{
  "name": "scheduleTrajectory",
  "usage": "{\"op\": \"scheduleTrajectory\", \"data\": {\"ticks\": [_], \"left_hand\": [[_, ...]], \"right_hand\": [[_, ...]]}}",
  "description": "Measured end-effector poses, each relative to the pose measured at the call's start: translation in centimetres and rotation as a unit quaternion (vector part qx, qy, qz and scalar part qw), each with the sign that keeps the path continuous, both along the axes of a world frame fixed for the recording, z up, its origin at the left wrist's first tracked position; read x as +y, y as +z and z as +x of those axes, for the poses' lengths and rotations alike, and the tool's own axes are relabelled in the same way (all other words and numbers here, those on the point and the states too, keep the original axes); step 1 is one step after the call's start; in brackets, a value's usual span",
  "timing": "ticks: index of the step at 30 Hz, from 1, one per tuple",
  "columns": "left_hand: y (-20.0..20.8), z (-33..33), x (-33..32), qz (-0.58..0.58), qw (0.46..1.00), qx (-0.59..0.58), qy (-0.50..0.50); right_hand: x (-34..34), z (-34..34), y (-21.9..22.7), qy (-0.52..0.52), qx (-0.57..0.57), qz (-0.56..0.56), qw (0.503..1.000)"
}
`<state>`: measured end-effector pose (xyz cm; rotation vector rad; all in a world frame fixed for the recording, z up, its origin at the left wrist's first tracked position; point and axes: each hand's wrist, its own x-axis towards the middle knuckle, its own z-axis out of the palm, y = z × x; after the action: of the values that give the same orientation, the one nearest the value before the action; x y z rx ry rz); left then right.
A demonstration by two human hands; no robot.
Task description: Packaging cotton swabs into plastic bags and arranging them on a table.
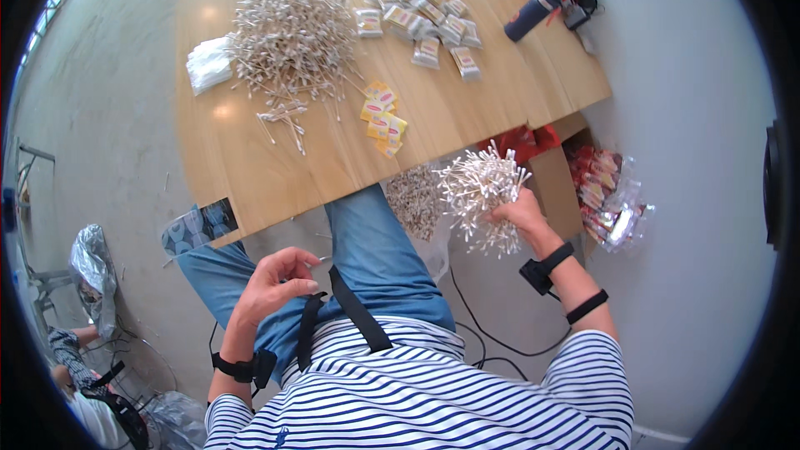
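A large loose bundle of cotton swabs (479, 192) is gripped in my right hand (521, 212), out past the table's front edge on the right. The fingers wrap its near side, partly hidden by the swabs. Over my lap, my left hand (283, 282) has bent fingers with a gap between them and the thumb. A small white bit shows by its fingertips; whether it touches them I cannot tell. Below the bundle, a clear plastic bag (414, 200) holds many more swabs. On the table lies a big heap of cotton swabs (292, 33), with several strays in front.
The wooden table (450, 125) bears yellow cards (383, 121), small filled packets (425, 17), clear bags (208, 64) and a dark bottle (533, 14). An open cardboard box (556, 187) stands right, beside red-and-clear packages (608, 196). Black cables (508, 350) cross the floor. Another person sits lower left.
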<state>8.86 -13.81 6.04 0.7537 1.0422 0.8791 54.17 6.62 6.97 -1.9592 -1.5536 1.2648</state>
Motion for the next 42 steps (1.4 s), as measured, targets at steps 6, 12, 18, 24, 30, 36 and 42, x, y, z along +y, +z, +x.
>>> {"op": "scheduleTrajectory", "data": {"ticks": [6,12,18,24,30,36,42], "left_hand": [[-0.2,-0.5,-1.1,0.011,0.999,-0.037,0.008],[0.2,-1.6,-2.4,0.008,0.998,-0.053,0.024],[0.3,-2.7,-3.4,-0.047,0.995,-0.077,0.045],[-0.6,-3.1,-3.9,-0.078,0.988,-0.109,0.077],[-2.5,-3.2,-3.8,-0.109,0.98,-0.134,0.095],[-2.5,-3.3,-3.7,-0.121,0.979,-0.129,0.102],[-2.3,-3.2,-3.9,-0.116,0.978,-0.135,0.104]], "right_hand": [[5.3,-7.6,10.5,0.026,0.088,-0.046,0.995],[15.1,-19.4,15.6,0.126,0.135,0.046,0.982],[25.8,-32.3,13.6,0.183,0.177,0.061,0.965],[30.4,-41.9,10.0,0.215,0.152,0.113,0.958],[33.5,-45.4,6.6,0.281,-0.041,0.129,0.95],[28.9,-45.9,6.6,0.331,-0.207,0.297,0.871],[22.2,-45.0,6.1,0.357,-0.245,0.331,0.839]]}}
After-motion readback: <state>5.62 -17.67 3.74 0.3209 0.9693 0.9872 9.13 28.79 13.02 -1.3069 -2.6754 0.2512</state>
